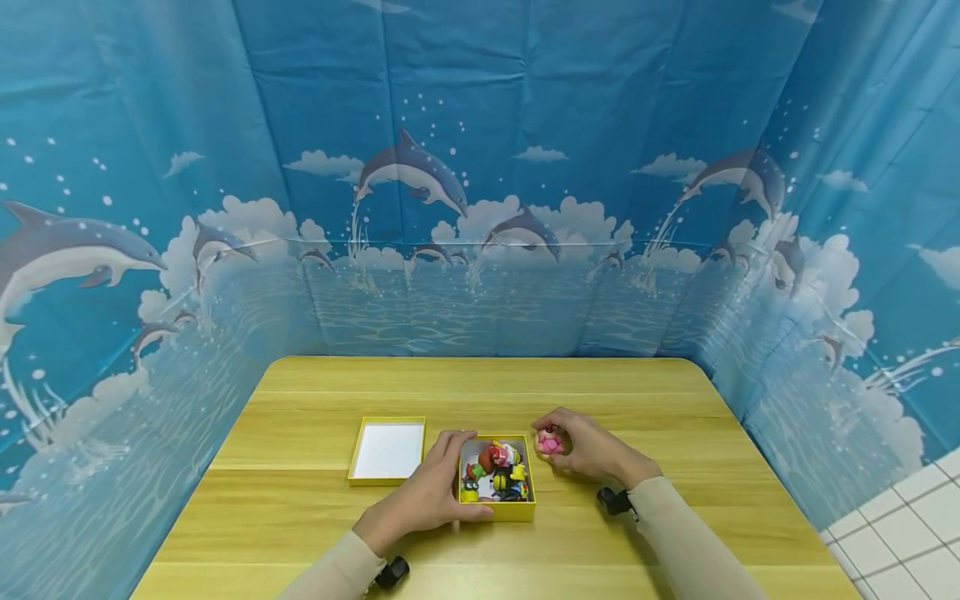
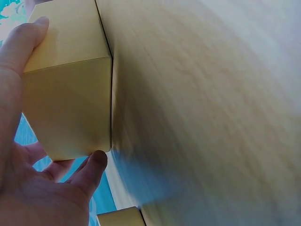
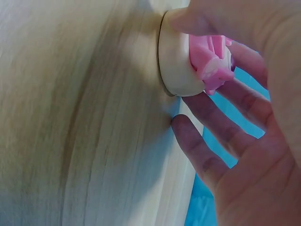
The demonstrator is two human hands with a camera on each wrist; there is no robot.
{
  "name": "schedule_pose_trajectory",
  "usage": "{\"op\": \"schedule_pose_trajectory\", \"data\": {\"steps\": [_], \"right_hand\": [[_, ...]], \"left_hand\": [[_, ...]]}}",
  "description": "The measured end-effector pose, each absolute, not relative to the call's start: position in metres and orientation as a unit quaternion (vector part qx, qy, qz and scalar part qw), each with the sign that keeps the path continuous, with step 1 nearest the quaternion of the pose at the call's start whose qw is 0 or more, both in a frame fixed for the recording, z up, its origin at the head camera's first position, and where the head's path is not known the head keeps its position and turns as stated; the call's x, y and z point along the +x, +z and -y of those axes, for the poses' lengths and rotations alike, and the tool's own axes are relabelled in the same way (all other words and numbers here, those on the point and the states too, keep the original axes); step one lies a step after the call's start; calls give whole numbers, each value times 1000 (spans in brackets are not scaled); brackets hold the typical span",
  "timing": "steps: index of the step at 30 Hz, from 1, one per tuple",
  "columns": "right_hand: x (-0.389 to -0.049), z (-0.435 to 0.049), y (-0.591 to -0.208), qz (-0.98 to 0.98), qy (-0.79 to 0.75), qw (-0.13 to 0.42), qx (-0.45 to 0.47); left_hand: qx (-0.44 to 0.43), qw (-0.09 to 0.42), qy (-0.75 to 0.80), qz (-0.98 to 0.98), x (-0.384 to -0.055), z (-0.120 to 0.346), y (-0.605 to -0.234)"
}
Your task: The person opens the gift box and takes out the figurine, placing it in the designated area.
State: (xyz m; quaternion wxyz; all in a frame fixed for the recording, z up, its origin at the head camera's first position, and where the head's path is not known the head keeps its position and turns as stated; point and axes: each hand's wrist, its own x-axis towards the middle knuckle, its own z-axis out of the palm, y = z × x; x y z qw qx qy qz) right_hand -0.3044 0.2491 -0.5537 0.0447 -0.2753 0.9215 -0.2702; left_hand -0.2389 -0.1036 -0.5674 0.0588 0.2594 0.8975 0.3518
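Blue dolphin curtains [image 1: 525,167] were hung across the upper frame, behind a wooden table [image 1: 600,392]. At lower centre, a yellow box [image 1: 514,512] of small toys [image 1: 500,481] was gripped between thumb and fingers by the left hand [image 1: 429,493]. Just right of it, a pink toy [image 1: 550,443] was pinched by the right hand [image 1: 592,446], its lower fingers spread.

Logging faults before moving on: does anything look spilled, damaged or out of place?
Nothing stands out. The multicoloured toy figures lie jumbled but inside the open, square yellow box; the shallow yellow lid with white interior lies flat beside it. Only one pink figure on a round cream base is outside, gripped by the right hand.
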Motion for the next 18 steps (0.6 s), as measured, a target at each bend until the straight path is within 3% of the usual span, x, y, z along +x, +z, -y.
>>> {"op": "schedule_pose_trajectory", "data": {"steps": [18], "right_hand": [[-296, -248, -543, -920, -262, 28, -290]], "left_hand": [[259, 62, 356, -896, -238, 104, -567]]}}
